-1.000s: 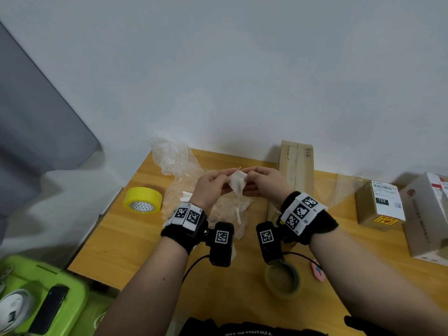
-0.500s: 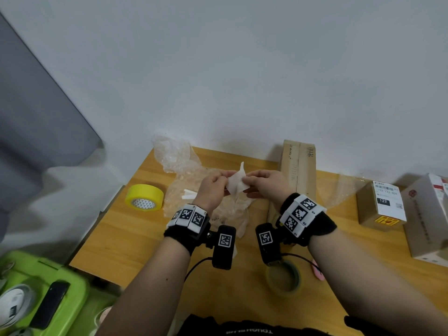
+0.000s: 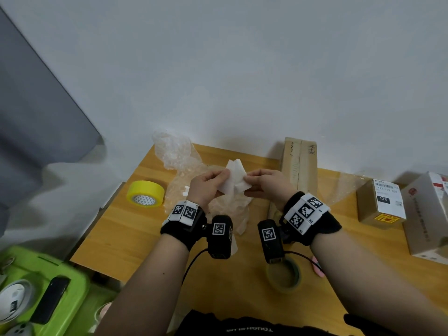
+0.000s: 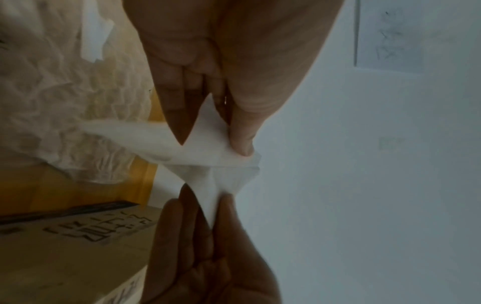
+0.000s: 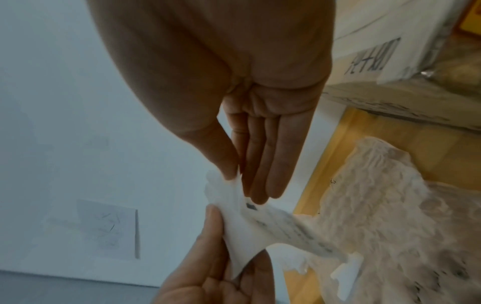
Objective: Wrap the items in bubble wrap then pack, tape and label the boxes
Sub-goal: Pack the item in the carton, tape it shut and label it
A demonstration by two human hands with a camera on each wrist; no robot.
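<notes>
Both hands hold a white paper label (image 3: 234, 175) above the wooden table (image 3: 135, 229), in front of the crumpled bubble wrap (image 3: 179, 161). My left hand (image 3: 226, 174) pinches its left side between thumb and fingers. My right hand (image 3: 247, 179) pinches its right side. The left wrist view shows the left hand (image 4: 213, 142) above and the label (image 4: 208, 160) stretched and folded towards the right hand. In the right wrist view the right hand (image 5: 244, 185) grips the label (image 5: 250, 232), which carries faint print. A long cardboard box (image 3: 299, 166) lies just right of the hands.
A yellow tape roll (image 3: 145, 193) sits at the table's left. A brown tape roll (image 3: 284, 278) lies near the front edge under my right wrist. A small labelled box (image 3: 380, 204) and a larger pale box (image 3: 426, 219) stand at the right. A green bin (image 3: 41, 287) is below left.
The hands have drawn slightly apart and the white label has spread wider between them, its upper edge now standing higher. The dangling strip is no longer seen.
</notes>
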